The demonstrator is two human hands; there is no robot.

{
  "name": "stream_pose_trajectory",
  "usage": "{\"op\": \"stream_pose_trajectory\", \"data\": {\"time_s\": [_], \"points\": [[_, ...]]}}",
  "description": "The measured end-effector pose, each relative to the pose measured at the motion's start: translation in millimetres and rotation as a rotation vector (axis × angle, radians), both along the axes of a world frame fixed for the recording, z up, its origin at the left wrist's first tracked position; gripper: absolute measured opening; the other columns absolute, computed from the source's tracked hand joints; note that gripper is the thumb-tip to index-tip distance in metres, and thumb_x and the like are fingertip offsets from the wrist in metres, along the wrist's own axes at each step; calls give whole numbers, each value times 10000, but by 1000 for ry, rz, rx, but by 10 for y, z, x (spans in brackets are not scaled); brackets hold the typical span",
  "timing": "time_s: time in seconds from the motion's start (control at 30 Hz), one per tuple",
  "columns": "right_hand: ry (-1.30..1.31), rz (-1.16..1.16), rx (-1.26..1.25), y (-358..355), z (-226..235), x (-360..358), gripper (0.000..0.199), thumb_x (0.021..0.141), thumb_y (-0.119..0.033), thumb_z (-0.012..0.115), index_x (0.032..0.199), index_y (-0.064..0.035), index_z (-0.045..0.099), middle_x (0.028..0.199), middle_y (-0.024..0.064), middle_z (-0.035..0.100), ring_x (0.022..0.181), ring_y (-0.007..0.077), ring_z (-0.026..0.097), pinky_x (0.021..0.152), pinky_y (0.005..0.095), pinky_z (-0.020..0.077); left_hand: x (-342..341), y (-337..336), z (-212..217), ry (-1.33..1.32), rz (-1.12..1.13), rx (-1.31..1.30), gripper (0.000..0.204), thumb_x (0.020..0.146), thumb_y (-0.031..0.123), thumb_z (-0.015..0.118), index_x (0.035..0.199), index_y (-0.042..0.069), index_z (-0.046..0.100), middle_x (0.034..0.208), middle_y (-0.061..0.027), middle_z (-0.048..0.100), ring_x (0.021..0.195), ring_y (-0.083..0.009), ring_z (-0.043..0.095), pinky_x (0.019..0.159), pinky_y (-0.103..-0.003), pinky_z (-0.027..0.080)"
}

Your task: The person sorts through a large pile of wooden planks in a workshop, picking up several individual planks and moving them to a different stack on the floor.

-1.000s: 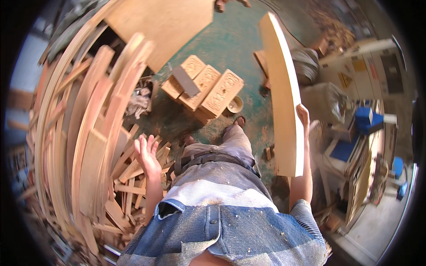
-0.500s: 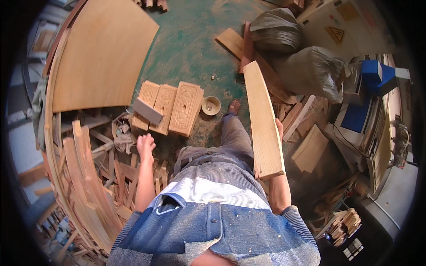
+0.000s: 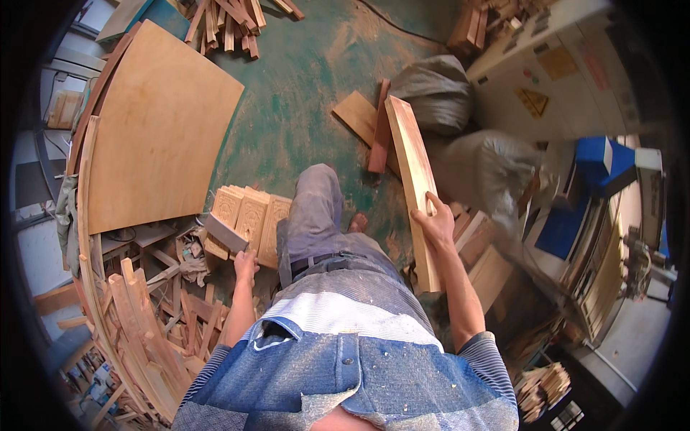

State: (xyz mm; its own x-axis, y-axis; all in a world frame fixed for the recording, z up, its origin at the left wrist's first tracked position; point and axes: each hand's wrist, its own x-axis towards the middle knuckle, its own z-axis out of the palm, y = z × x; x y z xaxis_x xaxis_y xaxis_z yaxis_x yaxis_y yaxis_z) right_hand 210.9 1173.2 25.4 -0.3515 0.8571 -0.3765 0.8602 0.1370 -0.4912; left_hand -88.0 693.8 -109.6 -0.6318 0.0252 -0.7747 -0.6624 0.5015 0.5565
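In my right hand point(image 3: 438, 224) is a long, pale wooden board point(image 3: 411, 176), gripped by its right edge with the thumb across its upper side. The board is tilted, and its far end points away from me. My left hand point(image 3: 246, 266) is curled at the near end of a flat grey slab-like piece point(image 3: 226, 233). What its fingers hold there is hidden. That grey piece lies across the near part of several carved wooden panels point(image 3: 253, 215) stacked to my left. My left leg hides part of their right side.
A large plain wooden sheet point(image 3: 169, 129) stands at left, with many offcuts point(image 3: 147, 323) nearer me. Grey plastic bags point(image 3: 435, 93), loose planks point(image 3: 359, 118) and an electrical cabinet point(image 3: 546, 72) are at right. Wood strips point(image 3: 226, 25) lie on the far green floor.
My left hand has reached the grey piece and its fingers have curled. My left leg has come forward. The board has tipped, and my right thumb now shows on top of it.
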Motion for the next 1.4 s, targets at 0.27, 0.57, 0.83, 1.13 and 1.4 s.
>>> {"op": "stream_pose_trajectory", "data": {"time_s": [0.27,0.57,0.83,1.13,1.4], "points": [[-98,48,176,963,-429,-1284,679,655,-368,775,1273,-104,678,1113,233,636,1081,383,597,945,463,498,-979,672,-603,-265,4,-108,230,910,182,707,965,103,498,795,-38,541,583,-145,519,441,-296,406],[-30,-343,-253,1649,-351,-2643,796,649,-449,786,1322,-44,654,1275,225,672,1182,321,657,1023,391,492,-4054,2232,-246,25,-54,-141,284,906,168,693,897,117,414,717,3,460,524,-109,452,402,-272,363],[15,-518,-468,2351,-395,-3625,788,632,-404,805,1310,-30,662,1215,208,703,1113,282,688,983,351,507,-6143,4989,-159,196,-349,108,204,903,192,699,944,87,529,825,-13,573,627,-72,502,467,-245,390],[135,-675,-721,3857,-885,-4468,426,707,-327,796,990,-10,769,915,125,747,813,198,695,782,322,537,-6881,6440,-688,410,-566,93,580,897,147,717,1378,-95,499,1061,-107,663,771,-114,589,631,-240,475],[112,-799,-409,5592,-796,-4951,509,678,-352,781,1065,-22,756,946,105,745,869,192,696,821,310,535,-7052,6654,-482,246,-821,-414,369,845,264,734,939,-78,633,763,-124,612,765,-250,629,589,-418,512]]}}
